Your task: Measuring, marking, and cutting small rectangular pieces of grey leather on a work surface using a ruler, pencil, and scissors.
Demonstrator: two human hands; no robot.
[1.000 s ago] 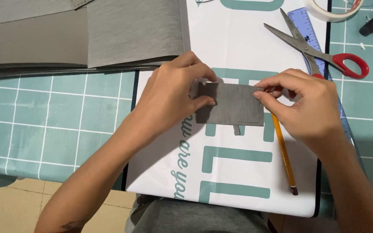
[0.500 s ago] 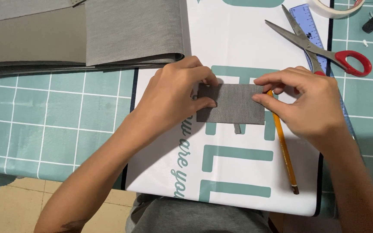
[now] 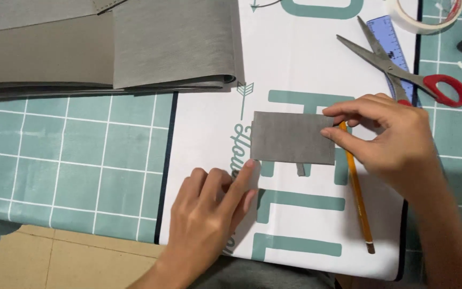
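A small grey rectangular piece [image 3: 292, 137] of sheet material lies on a white mat with teal lettering [image 3: 300, 64]. My right hand [image 3: 389, 142] pinches the piece's right edge between thumb and fingers. My left hand [image 3: 212, 211] rests on the mat below and left of the piece, its index fingertip touching near the lower left corner, holding nothing. A yellow pencil [image 3: 358, 192] lies on the mat just under my right hand.
Folded grey sheets [image 3: 108, 48] are stacked at the back left on a teal grid cutting mat [image 3: 65, 160]. Red-handled scissors [image 3: 402, 67], a blue ruler [image 3: 389, 40] and a roll of tape [image 3: 429, 18] lie at the back right. The table's front edge runs along the bottom.
My left hand has let go of the grey piece's left edge and dropped down toward me. The right hand still pinches the right edge.
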